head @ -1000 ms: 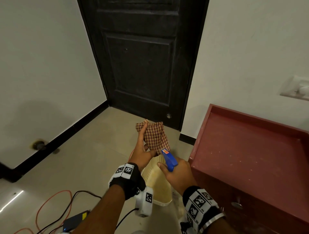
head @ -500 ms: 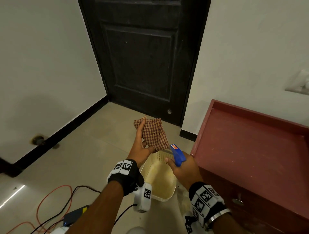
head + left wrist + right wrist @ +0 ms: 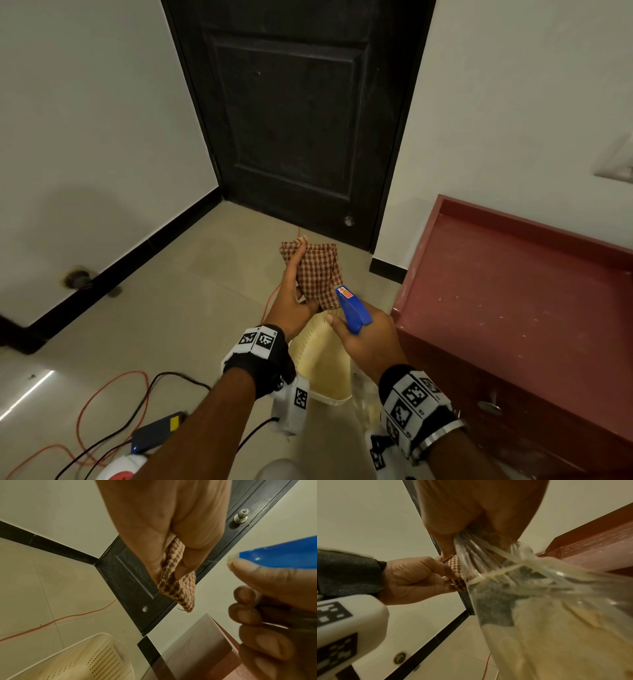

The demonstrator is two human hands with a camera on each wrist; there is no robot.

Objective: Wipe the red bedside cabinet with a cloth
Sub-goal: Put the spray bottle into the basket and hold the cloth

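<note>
My left hand (image 3: 297, 294) holds a red-and-tan checked cloth (image 3: 320, 270) upright, pinched between thumb and fingers, above the floor in front of the door. In the left wrist view the folded cloth (image 3: 178, 588) sticks out between the fingers of my left hand (image 3: 171, 527). My right hand (image 3: 370, 339) grips a spray bottle with a blue trigger head (image 3: 352, 310), whose nozzle is close to the cloth's lower edge. Its clear body (image 3: 539, 601) fills the right wrist view. The red bedside cabinet (image 3: 513, 291) stands to the right, its top speckled with pale spots.
A cream perforated plastic basket (image 3: 322, 363) sits on the tiled floor below both hands. A black door (image 3: 291, 137) is straight ahead. An orange cable (image 3: 102, 394), black wires and a small dark device (image 3: 154, 435) lie on the floor at lower left.
My right hand has lifted the spray bottle a little, bringing its blue head closer to the cloth. The left hand keeps the cloth held up in much the same place.
</note>
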